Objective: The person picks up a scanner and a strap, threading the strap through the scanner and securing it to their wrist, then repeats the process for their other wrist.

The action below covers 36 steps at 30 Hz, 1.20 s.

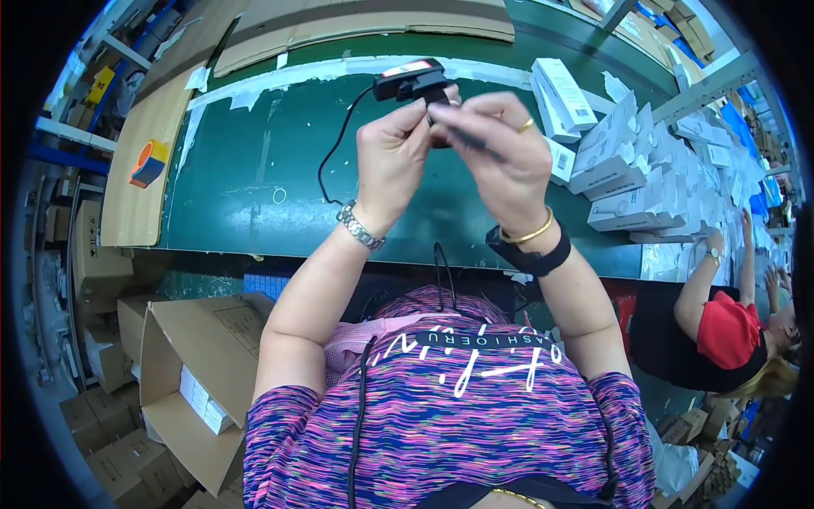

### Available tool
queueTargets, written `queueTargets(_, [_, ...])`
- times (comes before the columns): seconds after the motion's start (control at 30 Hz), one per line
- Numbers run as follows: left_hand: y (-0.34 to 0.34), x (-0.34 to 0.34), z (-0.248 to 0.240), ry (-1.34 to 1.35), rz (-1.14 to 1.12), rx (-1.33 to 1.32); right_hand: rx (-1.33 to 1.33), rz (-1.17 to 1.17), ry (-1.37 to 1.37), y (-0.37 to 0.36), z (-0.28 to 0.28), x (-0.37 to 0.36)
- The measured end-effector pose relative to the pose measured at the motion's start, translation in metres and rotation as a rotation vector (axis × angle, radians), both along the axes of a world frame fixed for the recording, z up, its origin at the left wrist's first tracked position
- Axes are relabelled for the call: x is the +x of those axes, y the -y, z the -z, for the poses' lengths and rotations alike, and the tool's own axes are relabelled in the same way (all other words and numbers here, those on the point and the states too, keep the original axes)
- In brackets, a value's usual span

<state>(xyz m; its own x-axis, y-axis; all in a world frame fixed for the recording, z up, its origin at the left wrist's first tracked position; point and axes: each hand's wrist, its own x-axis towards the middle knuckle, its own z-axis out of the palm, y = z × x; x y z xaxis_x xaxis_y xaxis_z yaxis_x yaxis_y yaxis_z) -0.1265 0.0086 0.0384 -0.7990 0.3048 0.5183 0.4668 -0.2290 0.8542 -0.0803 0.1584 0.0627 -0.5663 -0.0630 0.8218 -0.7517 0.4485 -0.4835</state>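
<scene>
Both of my hands are raised over the green table [237,170], close together. A black webcam-like device [410,78] with a flat oblong head and a clip-like mount under it is up at the fingertips. My left hand [390,161] is closed, pinching the mount from the left. From the right, my right hand [513,161] grips the dark lower part of the same device; its fingers are partly smeared by motion. A thin black cable [324,165] loops from the device's left side down towards my left wrist. The fingers hide where the two grips meet.
Several white product boxes [610,161] are piled at the table's right. An orange and blue tape roll [149,163] lies on cardboard at the left. An open carton [199,339] with small white boxes stands lower left. A co-worker's arm [702,276] is at the far right.
</scene>
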Motion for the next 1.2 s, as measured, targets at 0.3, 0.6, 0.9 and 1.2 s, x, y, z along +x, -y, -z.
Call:
queueTargets(0.3, [-0.012, 0.010, -0.014, 0.177, 0.015, -0.158, -0.580, -0.057, 0.493, 0.009, -0.003, -0.006])
queueTargets(0.6, [-0.006, 0.007, -0.003, -0.075, -0.184, -0.333, -0.555, -0.129, 0.552, -0.004, 0.013, -0.004])
queueTargets(0.9, [-0.007, 0.017, -0.003, -0.100, -0.129, -0.428, -0.228, 0.059, 0.209, -0.004, 0.016, -0.001])
queueTargets(1.2, [0.011, 0.023, -0.019, -0.469, -0.066, -0.579, 0.413, 0.160, -0.159, -0.031, -0.003, 0.011])
